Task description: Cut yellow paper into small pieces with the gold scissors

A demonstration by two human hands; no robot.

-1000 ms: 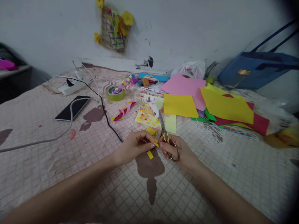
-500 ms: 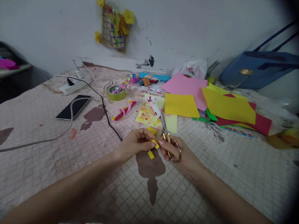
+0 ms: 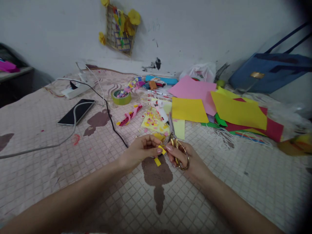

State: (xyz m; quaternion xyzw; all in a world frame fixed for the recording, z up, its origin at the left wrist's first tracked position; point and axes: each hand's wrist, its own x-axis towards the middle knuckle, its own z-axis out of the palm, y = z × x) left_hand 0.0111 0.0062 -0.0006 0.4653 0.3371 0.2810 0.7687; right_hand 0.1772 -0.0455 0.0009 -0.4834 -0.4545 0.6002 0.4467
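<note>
Between the thumb and fingers of my left hand (image 3: pixel 145 149) is a small yellow paper piece (image 3: pixel 162 149). Another yellow paper strip (image 3: pixel 157 162) shows just below my left fingertips. My right hand (image 3: pixel 186 157) is closed around gold-handled scissors (image 3: pixel 173 136), whose blades point away from me, toward the glue gun (image 3: pixel 161 112). My right fingertips are close to the yellow piece; whether they touch it I cannot tell. Past my hands, a pale yellow sheet (image 3: pixel 180 129) carries many tiny paper scraps (image 3: pixel 152 122).
Yellow paper (image 3: pixel 188 109), pink paper (image 3: pixel 192 87) and white string (image 3: pixel 225 138) lie to the right. A tape roll (image 3: pixel 121 97), a decorated red strip (image 3: pixel 130 116), a phone (image 3: pixel 76 112), cables and a power strip (image 3: pixel 78 90) are on the left. A blue bag (image 3: pixel 273 73) stands at back right.
The scissors have shifted very slightly in my right hand. My left hand and the yellow paper stay practically in place.
</note>
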